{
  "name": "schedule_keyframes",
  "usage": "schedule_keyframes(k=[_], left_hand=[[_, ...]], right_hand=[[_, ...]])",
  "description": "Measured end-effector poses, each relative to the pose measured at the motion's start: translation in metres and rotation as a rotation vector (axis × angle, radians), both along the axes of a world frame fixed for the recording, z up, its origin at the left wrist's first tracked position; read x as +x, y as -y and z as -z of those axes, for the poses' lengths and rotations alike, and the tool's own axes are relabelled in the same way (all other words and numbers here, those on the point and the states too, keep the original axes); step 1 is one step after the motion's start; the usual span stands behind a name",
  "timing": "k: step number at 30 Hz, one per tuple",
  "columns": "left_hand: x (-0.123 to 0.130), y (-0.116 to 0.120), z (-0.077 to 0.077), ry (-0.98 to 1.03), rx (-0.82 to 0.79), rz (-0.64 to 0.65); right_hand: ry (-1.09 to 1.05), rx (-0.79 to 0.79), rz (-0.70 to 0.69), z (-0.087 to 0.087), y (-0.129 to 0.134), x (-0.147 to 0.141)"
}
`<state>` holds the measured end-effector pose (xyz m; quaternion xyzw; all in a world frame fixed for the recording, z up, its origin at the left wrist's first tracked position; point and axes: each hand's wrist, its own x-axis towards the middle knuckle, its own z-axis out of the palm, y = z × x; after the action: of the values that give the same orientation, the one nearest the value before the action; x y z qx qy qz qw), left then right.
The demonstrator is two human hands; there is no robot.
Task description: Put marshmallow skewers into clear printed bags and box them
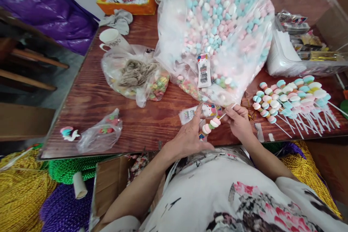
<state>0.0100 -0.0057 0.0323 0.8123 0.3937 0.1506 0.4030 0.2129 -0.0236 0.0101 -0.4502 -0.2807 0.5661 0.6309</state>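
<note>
1. One right hand (240, 121) is pinching one candy skewer (215, 122) at lower centre, fingers drawn together.
2. One left hand (188, 137) is spreading its fingers beside this skewer, gripping nothing.
3. One mug (111, 37) is standing upper left.

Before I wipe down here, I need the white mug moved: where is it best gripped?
Probably by the handle of the mug, coming from the left: it juts toward the table's left edge, while a plastic bag crowds the right side.
</note>
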Motion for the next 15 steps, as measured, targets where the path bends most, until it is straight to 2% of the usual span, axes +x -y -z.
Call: schedule_keyframes(k=[3,6,9,15], left_hand=[[-0.013,0.003,-0.004,-0.148,-0.065,0.021],[-0.017,0.008,0.000,-0.150,-0.192,0.033],[-0.014,0.012,0.006,-0.004,-0.386,0.028],[-0.012,0.016,0.010,0.306,-0.839,0.002]], right_hand=[[-0.052,-0.004,0.041,0.003,0.002,0.004],[-0.047,0.003,0.035,0.002,0.004,0.003],[0.000,0.078,-0.027,0.001,0.007,0.005],[0.142,0.286,-0.294,-0.003,0.007,0.031]])
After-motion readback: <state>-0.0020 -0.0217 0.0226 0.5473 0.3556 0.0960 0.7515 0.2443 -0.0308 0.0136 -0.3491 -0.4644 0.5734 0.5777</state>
